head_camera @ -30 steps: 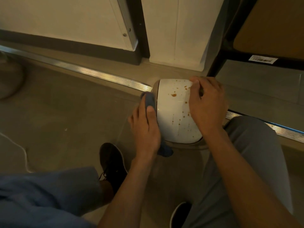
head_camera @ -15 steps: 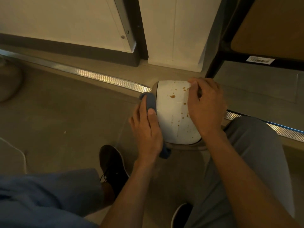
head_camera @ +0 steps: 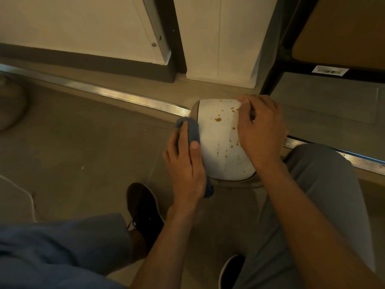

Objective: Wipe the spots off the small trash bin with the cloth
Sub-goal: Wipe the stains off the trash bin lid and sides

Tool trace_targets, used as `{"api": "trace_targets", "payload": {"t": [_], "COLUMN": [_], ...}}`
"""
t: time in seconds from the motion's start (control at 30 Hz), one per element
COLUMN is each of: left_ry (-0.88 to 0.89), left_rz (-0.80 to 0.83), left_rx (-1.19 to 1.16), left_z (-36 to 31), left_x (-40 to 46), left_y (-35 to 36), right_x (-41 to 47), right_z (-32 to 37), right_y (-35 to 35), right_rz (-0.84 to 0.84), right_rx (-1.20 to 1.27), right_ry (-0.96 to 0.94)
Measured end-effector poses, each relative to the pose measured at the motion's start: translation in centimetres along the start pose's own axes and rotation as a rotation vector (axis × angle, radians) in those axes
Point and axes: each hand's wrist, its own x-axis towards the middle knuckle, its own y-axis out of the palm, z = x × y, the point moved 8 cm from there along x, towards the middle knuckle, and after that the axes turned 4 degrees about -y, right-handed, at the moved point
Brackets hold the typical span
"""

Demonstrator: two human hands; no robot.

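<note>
Head camera looks steeply down, close above floor (head_camera: 83, 142).

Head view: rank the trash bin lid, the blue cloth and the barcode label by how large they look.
1. trash bin lid, the largest.
2. blue cloth, mostly hidden under the left hand, so only its visible part counts.
3. barcode label, though farther from the camera.

Indoor room, prob. home or office, can't tell which. Smooth grey-beige floor (head_camera: 73, 142) fills left and centre. Ribbed metal threshold strip (head_camera: 133, 99) runs diagonally from left edge to right edge. Cream wall panels (head_camera: 83, 24) w/ dark baseboard (head_camera: 87, 63) across top. Dark-framed furniture (head_camera: 277, 59) w/ barcode sticker (head_camera: 330, 70) upper right. White cable (head_camera: 27, 197) on floor at left edge.
</note>
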Motion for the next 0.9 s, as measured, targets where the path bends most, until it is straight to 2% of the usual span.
{"api": "trace_targets", "payload": {"t": [0.27, 0.37, 0.5, 0.6, 0.77, 0.83, 0.9], "left_ry": [-0.049, 0.028, 0.029, 0.067, 0.078, 0.101, 0.131], "left_rz": [0.191, 0.09, -0.024, -0.009, 0.1, 0.084, 0.005], "left_rx": [-0.005, 0.057, 0.049, 0.047, 0.08, 0.117, 0.162], "left_z": [-2.9, -2.6, -0.5, -1.1, -4.1, -4.4, -3.7], "left_x": [10.5, 6.6, -0.4, 0.9, 9.7, 9.6, 6.1], "left_y": [1.4, 0.7, -0.7, -0.6, 0.8, 1.1, 0.7], "right_x": [0.1, -0.1, -0.1, 0.0, 0.0, 0.0, -0.1], "right_z": [0.1, 0.1, 0.4, 0.3, 0.3, 0.3, 0.3], "right_y": [-0.1, -0.2, -0.2, -0.1, -0.1, -0.1, -0.2], "right_rz": [-0.005, -0.016, -0.031, -0.013, -0.012, -0.014, -0.029], "right_rx": [-0.012, -0.005, -0.038, -0.04, -0.016, 0.003, 0.008], "right_ry": [0.002, 0.006, -0.005, -0.021, -0.002, 0.01, 0.01]}}
